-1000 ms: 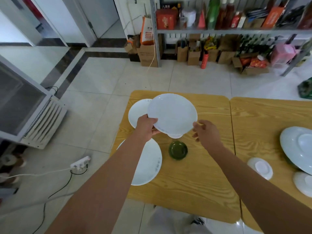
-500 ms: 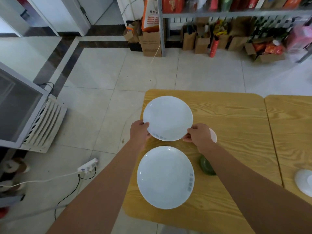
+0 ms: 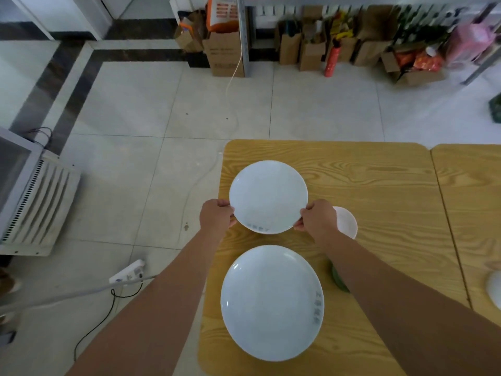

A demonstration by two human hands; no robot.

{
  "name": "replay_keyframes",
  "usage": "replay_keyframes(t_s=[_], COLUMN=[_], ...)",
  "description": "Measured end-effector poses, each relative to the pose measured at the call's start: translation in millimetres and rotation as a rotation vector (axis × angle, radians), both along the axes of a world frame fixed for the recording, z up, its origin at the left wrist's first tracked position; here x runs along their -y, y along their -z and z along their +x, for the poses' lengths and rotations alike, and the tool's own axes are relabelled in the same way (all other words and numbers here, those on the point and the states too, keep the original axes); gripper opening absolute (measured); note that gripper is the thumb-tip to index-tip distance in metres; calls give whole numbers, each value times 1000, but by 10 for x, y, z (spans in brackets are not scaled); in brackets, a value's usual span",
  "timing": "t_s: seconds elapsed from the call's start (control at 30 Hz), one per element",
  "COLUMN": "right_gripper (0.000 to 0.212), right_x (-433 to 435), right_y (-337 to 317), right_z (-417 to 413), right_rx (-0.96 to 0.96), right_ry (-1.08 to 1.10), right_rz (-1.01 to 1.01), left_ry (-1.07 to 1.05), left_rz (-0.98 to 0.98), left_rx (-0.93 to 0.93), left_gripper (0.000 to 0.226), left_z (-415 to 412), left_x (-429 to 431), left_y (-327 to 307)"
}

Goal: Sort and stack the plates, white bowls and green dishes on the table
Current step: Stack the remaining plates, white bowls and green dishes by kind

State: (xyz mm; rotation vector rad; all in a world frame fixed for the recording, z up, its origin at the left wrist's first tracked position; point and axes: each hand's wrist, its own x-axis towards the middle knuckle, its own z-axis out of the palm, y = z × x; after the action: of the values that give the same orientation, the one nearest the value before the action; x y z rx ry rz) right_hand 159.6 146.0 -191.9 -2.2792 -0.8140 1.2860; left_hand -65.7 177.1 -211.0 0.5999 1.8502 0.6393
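Step in hand: judged to be setting the far plate down as the base of a plate stack; best kept level, released at both rims together, not slid over the wood.
Left hand: clamped on the plate's left rim, thumb on top, fingers curled beneath.
Right hand: clamped likewise on the right rim.
Far plate: round, shallow, glossy white glaze, grey print by the nearer rim; over the worktop near its far-left corner; resting or lifted, cannot tell.
Near plate: same glaze and shape, flat, apart from the far one.
White bowl: smooth, half hidden behind the right hand.
Green dish: dark sliver beside the right forearm.
Worktop: pale, strongly grained wood, rounded corners.
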Motion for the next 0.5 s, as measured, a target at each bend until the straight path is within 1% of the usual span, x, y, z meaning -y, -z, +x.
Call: replay_keyframes(t_s=[0.07,0.17,0.27,0.5], right_gripper=[24,21,19,24], right_x=[-5,-27,-70,-143], right_y=[43,103,113,133], right_z=[-1,-6,-12,-20], right_rx=[26,47,47,73], right_ry=[15,59,88,61], right_rz=[-11,-39,-64,-121], left_ry=[3,9,14,15], left_rz=[-8,2,3,-28], left_rx=[-6,-25,-41,-47], left_gripper=[19,14,14,13], left_z=[13,18,19,13], left_x=[-9,-14,-31,-92], left_y=[46,67,70,101])
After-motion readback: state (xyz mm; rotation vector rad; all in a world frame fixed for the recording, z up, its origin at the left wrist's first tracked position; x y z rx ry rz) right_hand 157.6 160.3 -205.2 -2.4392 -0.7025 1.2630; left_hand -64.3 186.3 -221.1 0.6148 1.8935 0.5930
